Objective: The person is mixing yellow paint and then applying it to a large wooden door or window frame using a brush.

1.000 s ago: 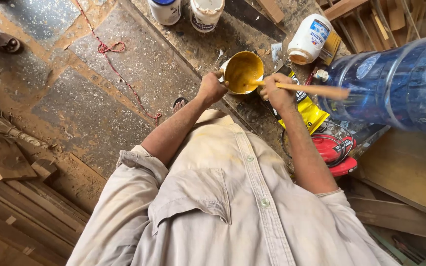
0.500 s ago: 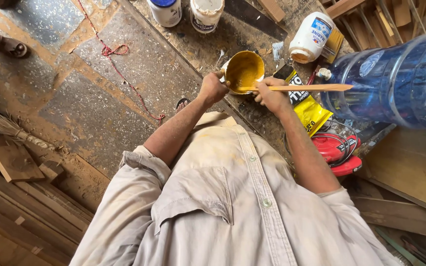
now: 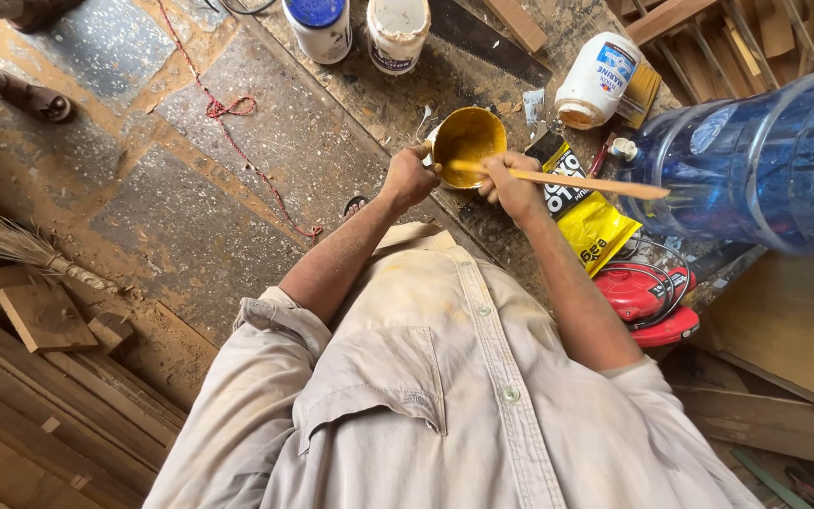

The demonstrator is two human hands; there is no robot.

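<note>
Nearest: a person in a dusty beige shirt, sleeves rolled, both forearms reaching forward over the floor.

Left hand: closed on the near rim of a small round tin, its inside coated in yellow-brown glue.

Right hand: fingers wrapped tight round a flat wooden stick. One end of the stick dips into the tin; the other end points right, towards a big blue water bottle lying on its side.

Just beside the right hand: a yellow-and-black pouch; nearer, a red power tool with its cable coiled on top. That side is crowded, with little free room.

Left side: bare stone floor with sawdust, open and wide, crossed by a red string. Stacked wood offcuts and a broom line its left edge.

Farthest: two plastic jars, a white glue bottle and a saw blade lying flat.
</note>
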